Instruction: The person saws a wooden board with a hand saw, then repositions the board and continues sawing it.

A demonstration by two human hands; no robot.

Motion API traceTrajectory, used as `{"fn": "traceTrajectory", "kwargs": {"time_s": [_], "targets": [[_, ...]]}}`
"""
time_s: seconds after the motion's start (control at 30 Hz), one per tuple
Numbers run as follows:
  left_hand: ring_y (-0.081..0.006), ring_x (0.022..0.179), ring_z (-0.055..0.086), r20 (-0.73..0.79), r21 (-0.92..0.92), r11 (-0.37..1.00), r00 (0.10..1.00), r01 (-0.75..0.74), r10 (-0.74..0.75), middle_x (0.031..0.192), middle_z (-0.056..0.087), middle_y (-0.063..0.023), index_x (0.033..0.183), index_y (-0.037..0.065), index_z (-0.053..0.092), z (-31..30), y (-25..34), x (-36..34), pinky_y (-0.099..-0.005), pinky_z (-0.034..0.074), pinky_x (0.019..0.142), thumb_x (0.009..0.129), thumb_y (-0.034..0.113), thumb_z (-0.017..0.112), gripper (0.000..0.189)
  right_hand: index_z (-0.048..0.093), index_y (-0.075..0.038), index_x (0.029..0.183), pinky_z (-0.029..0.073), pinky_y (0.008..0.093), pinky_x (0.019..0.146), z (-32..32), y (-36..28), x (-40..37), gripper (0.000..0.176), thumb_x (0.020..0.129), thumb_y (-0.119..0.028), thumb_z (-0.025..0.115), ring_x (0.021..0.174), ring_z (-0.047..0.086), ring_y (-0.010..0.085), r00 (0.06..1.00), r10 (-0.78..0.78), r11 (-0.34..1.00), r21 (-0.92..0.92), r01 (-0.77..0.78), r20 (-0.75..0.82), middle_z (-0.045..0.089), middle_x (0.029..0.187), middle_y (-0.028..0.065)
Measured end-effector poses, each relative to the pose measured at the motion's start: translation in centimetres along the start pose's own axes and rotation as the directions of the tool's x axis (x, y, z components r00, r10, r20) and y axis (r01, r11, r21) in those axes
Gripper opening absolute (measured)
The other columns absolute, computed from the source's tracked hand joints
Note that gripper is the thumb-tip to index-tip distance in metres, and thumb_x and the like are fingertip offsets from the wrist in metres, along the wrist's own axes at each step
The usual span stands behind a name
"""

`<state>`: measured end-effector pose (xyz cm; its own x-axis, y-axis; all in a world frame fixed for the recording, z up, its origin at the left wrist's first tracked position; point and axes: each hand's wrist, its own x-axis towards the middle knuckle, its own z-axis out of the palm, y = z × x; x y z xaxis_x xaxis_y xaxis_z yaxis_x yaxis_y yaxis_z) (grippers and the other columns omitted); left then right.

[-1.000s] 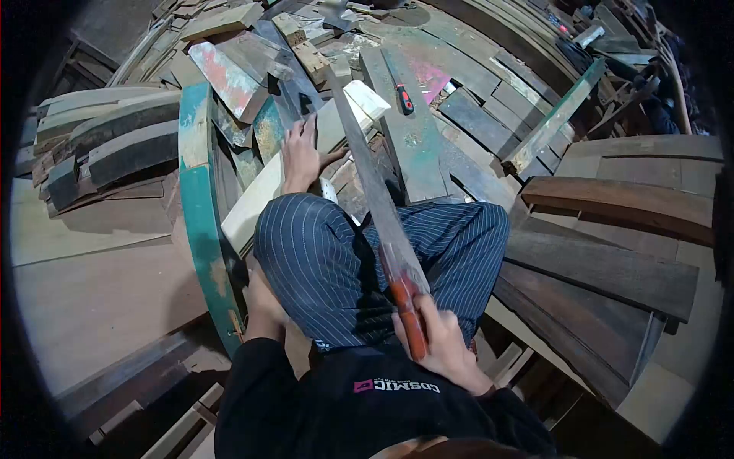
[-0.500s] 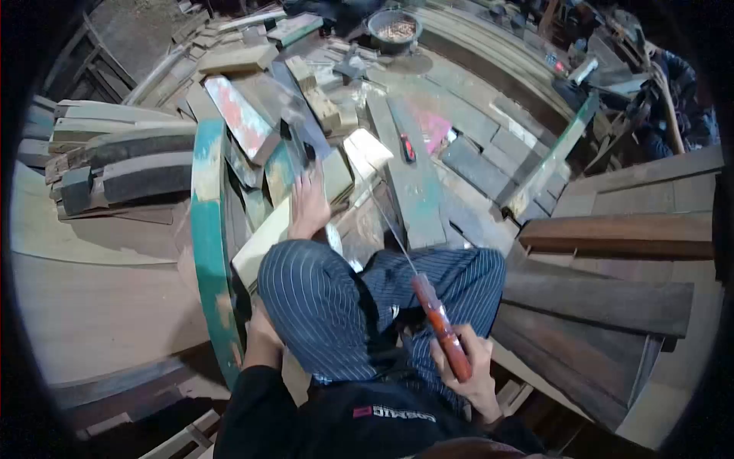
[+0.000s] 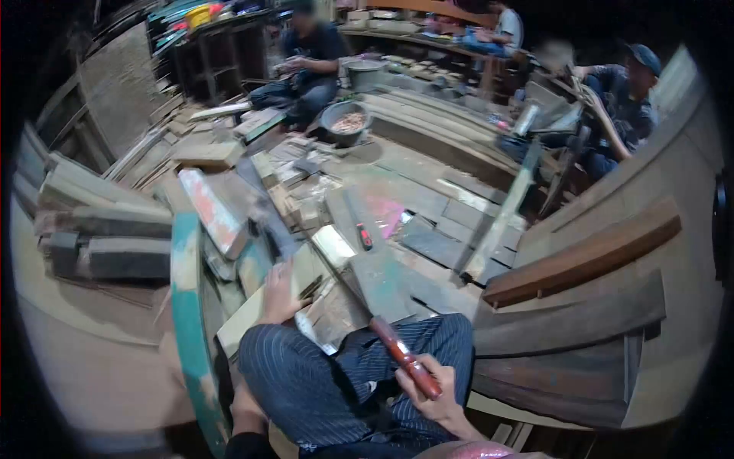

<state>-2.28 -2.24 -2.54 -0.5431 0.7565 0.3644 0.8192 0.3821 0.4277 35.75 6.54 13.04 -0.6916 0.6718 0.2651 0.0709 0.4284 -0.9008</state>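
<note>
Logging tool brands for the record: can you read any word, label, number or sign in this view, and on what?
No text can be read.
The red handle gripped by the right hand: no lettering shows.
The small red-handled tool lying on the planks: too small and blurred to tell.
The painted boards: worn colour patches only, no letters.
</note>
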Motion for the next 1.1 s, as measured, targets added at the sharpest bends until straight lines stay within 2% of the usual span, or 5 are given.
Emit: {"fn": "traceTrajectory", "kwargs": {"time_s": [0.27, 0.5, 0.73, 0.77, 1.1], "targets": [[-0.0424, 0.129, 0.045, -0.008, -0.071, 0.996, 0.998, 0.059, -0.059, 0.138, 0.048, -0.0232, 0.162, 0.010, 0.023, -0.6, 0.9, 0.1, -0.0498, 0.036, 0.110, 0.050, 0.016, 0.093, 0.132, 0.067, 0.002, 0.107, 0.047, 0.0228, 0.052, -1.6, -0.1, -1.9, 0.023, 0.090, -0.009, 0.079, 0.060, 0.065, 0.0079, 1.000, 0.006, 0.995, 0.104, -0.002, -0.031, 0.068, 0.075, 0.0076], [-0.0434, 0.129, 0.044, 0.013, -0.049, 0.993, 0.994, 0.107, -0.107, 0.138, 0.047, -0.0234, 0.163, 0.010, 0.019, -0.8, 1.0, 0.0, -0.0504, 0.034, 0.110, 0.053, 0.024, 0.095, 0.135, 0.070, 0.001, 0.104, 0.054, 0.0264, 0.056, -1.8, -0.2, -3.0, 0.025, 0.086, -0.012, 0.083, 0.061, 0.072, 0.0159, 0.999, -0.052, 0.997, -0.056, 0.053, 0.016, 0.074, 0.083, 0.0108], [-0.0444, 0.127, 0.044, -0.051, -0.017, 0.992, 0.991, 0.121, -0.122, 0.136, 0.047, -0.0243, 0.165, 0.009, 0.008, -0.7, 1.7, 0.2, -0.0508, 0.034, 0.110, 0.055, 0.026, 0.094, 0.140, 0.069, 0.002, 0.107, 0.055, 0.0266, 0.055, -0.8, -0.4, -3.0, 0.028, 0.086, -0.012, 0.082, 0.061, 0.071, 0.0173, 0.989, -0.133, 0.991, -0.025, 0.134, 0.062, 0.073, 0.082, 0.0112], [-0.0448, 0.128, 0.044, 0.027, -0.094, 0.979, 0.983, 0.183, -0.181, 0.137, 0.046, -0.0252, 0.165, 0.009, 0.006, -1.2, 1.9, 0.3, -0.0504, 0.033, 0.111, 0.054, 0.024, 0.094, 0.142, 0.068, 0.003, 0.109, 0.054, 0.0280, 0.053, -0.7, -0.8, -2.7, 0.030, 0.086, -0.011, 0.082, 0.058, 0.070, 0.0181, 0.980, -0.182, 0.983, 0.025, 0.180, 0.077, 0.073, 0.081, 0.0120], [-0.0458, 0.135, 0.038, 0.054, 0.062, 0.989, 0.989, 0.133, -0.136, 0.147, 0.038, -0.0265, 0.162, 0.000, 0.013, 1.1, 1.1, 1.7, -0.0536, 0.029, 0.114, 0.054, 0.033, 0.094, 0.138, 0.067, 0.005, 0.113, 0.054, 0.0281, 0.055, -0.8, -0.3, -3.1, 0.031, 0.087, -0.009, 0.079, 0.060, 0.071, 0.0187, 0.976, -0.140, 0.990, 0.051, 0.133, 0.168, 0.072, 0.081, 0.0138]]}}
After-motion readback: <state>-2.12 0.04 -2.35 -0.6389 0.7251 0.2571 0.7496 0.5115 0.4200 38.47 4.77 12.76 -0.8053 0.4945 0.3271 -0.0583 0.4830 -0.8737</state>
